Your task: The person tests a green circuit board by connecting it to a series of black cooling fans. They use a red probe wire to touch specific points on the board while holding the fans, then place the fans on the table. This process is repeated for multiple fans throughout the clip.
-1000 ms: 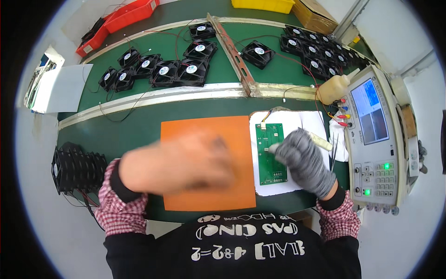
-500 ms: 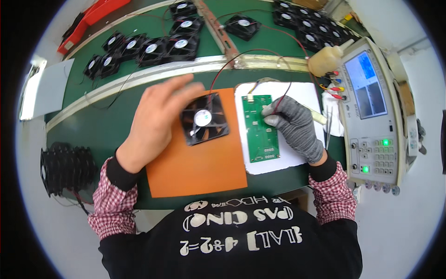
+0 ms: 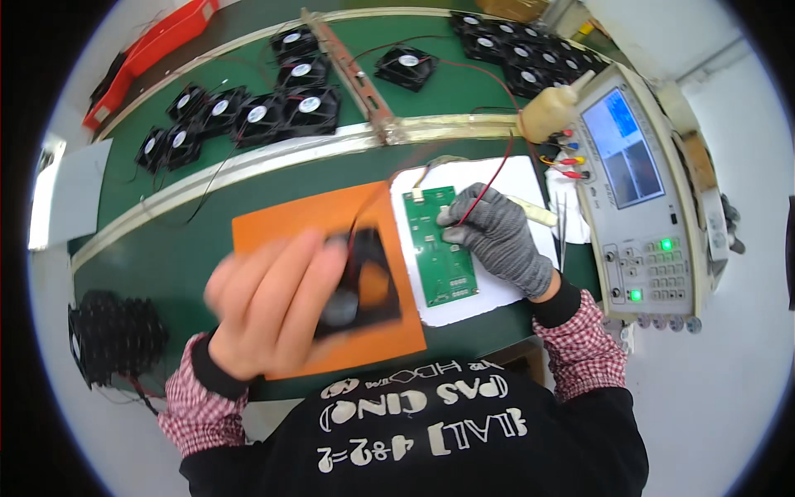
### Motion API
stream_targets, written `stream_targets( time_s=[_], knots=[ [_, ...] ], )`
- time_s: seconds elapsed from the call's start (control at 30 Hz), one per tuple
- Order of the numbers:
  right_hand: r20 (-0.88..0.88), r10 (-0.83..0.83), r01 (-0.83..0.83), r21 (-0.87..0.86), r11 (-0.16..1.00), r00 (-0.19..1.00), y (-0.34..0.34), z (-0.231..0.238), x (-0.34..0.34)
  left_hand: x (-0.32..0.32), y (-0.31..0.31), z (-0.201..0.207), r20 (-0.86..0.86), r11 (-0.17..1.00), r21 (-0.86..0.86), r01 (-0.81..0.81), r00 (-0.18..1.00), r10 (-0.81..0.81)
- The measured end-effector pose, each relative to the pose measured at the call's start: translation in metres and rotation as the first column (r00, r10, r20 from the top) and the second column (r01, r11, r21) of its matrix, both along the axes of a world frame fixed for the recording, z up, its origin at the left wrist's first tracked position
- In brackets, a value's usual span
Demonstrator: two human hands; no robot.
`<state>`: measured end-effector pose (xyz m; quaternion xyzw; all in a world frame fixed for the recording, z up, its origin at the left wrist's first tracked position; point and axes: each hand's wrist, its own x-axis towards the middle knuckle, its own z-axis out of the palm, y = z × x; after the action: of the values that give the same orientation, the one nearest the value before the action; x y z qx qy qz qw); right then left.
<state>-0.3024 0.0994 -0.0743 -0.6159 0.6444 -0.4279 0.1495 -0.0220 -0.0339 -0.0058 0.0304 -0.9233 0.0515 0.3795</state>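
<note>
Blurred by motion, my bare left hand [image 3: 277, 302] is at the left side of a black square cooling fan [image 3: 377, 286], its fingers over the near edge and the thumb hidden. The fan looks tilted and smeared above an orange mat [image 3: 290, 211]. My right hand [image 3: 501, 236], in a grey glove, pinches a thin red-and-black wire [image 3: 495, 178] over a green circuit board [image 3: 439, 257]. The wire's end is hidden by the fingertips. A white connector [image 3: 417, 195] sits at the board's upper left. The board lies on a white sheet [image 3: 517, 170].
Several black fans [image 3: 257, 120] lie beyond a pale rail [image 3: 240, 157], with more at the far right [image 3: 526, 58]. Stacked fans [image 3: 116, 335] stand at the left. A test instrument [image 3: 638, 190] and a plastic squeeze bottle [image 3: 546, 116] border the right. Tweezers [image 3: 563, 228] lie beside the sheet.
My left hand has come nearer to me, and the fan has shifted the same way and tilted. My right hand stays at the board with the wire. The whole view has shifted slightly.
</note>
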Motion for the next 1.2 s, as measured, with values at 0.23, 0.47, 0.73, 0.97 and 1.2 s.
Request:
stream_targets(
  time_s=[0.23,0.47,0.73,0.97,1.2],
  knots=[
    [-0.052,0.079,-0.082,-0.045,0.996,0.996,-0.003,-0.003,-0.004,0.025,0.028,0.044,-0.108,-0.257,0.966,0.028,0.946,-0.305],
    [-0.189,0.031,-0.043,-0.063,0.997,0.981,-0.003,0.007,0.004,0.014,0.009,0.026,-0.016,0.926,0.283,0.250,0.966,-0.256],
    [0.259,-0.232,0.219,0.078,0.972,0.938,0.005,0.013,0.010,-0.161,-0.100,-0.041,-0.088,0.965,0.248,0.083,0.994,-0.063],
    [0.075,-0.225,0.236,-0.229,0.944,0.972,0.006,0.012,0.004,-0.123,-0.194,-0.052,0.439,0.939,0.191,-0.284,0.881,0.177],
    [-0.165,-0.299,0.220,-0.376,0.900,0.940,0.008,0.024,0.009,-0.102,-0.093,-0.001,0.205,0.946,0.297,0.126,0.960,-0.192]
  ],
)
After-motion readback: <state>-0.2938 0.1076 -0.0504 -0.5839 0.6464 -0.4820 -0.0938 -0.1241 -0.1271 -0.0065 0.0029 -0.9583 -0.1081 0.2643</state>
